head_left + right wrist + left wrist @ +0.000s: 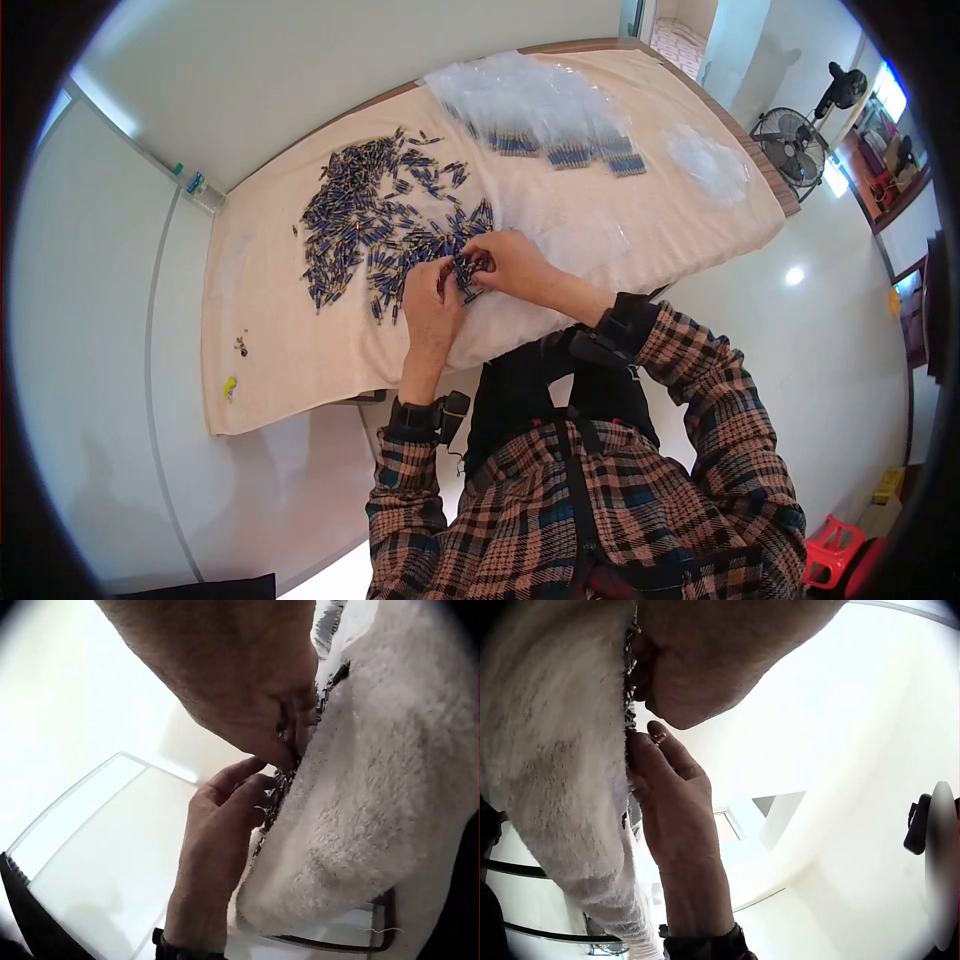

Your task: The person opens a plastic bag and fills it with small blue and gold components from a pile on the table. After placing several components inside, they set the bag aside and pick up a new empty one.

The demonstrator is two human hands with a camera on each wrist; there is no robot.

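several dark pieces point(467, 280) pinched by left hand point(432, 300) and right hand point(512, 263) | long axes unclear | loose pieces point(345, 205) point mixed ways

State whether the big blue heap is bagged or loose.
Loose: in the head view, the heap's small pieces point many ways and lie spread over the pale cloth, with no bag visible around them.

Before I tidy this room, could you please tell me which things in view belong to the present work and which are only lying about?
Likely part of the work:
blue pieces, some held between left hand and right hand
bags of pieces
clear plastic

Probably just lying about:
small yellow object
small dark bits
fan
red stool
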